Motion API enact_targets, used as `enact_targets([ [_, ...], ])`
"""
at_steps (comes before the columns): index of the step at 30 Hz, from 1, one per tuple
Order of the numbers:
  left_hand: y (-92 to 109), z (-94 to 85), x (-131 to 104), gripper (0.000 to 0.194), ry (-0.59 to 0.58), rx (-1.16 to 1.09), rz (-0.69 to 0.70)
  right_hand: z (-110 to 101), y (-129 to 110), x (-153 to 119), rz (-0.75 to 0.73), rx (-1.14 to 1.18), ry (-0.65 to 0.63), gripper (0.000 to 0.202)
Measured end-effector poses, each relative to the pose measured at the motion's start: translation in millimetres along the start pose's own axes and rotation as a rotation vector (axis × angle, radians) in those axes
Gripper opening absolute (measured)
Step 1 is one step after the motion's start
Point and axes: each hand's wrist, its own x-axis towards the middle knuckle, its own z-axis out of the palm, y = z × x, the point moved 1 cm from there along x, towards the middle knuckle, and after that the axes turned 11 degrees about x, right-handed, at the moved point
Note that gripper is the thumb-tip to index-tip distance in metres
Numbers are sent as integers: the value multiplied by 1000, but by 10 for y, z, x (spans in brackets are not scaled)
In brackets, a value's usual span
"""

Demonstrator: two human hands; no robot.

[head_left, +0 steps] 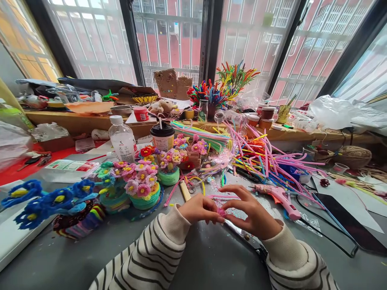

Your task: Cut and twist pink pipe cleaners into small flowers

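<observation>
My left hand (199,209) and my right hand (252,211) meet over the grey table (211,257), both pinching a small pink pipe-cleaner piece (221,212) between the fingertips. A thin pink strand (223,197) runs across just above my fingers. Scissors (244,237) lie under my right wrist. A pink glue gun (279,197) rests just right of my right hand. Pipe-cleaner flower baskets (142,187) stand to the left of my left hand.
Blue pipe-cleaner flowers (48,201) lie at the left on a white board. A water bottle (122,139), a lidded cup (162,137) and a heap of loose pipe cleaners (260,157) stand behind. A dark tablet (347,221) and cable lie right. The wooden sill (90,119) is cluttered.
</observation>
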Motion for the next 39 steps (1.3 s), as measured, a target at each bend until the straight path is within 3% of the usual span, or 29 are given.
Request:
enact_targets([
  [7,16,-17,-12,26,2,30,-21,-13,-28,6,81,157,-48,12],
  [13,28,-14,-10,29,20,33,-43,5,-5,16,115,178,1,6],
  [16,46,-16,-1,31,59,10,-57,-77,-5,-11,140,135,109,6],
  [19,59,-15,4,32,93,-16,-53,-322,70,-130,216,13,330,9],
  [21,56,-13,5,34,101,-22,-45,-570,206,-268,290,-126,432,11],
  [24,34,-9,10,35,101,-13,-26,-996,535,-513,373,-429,484,17],
  [26,19,-8,14,36,98,-13,-17,-1261,806,-667,546,-651,507,20],
  [28,14,-6,16,38,94,-19,-12,-1461,1072,-785,750,-784,413,21],
  [30,20,-3,13,39,89,-27,-9,-1586,1300,-865,967,-779,252,22],
  [31,26,-2,10,40,87,-29,-8,-1629,1386,-890,1007,-777,233,22],
  [39,38,-7,8,48,134,-40,-24,-1780,1728,-929,1182,-758,275,24],
])
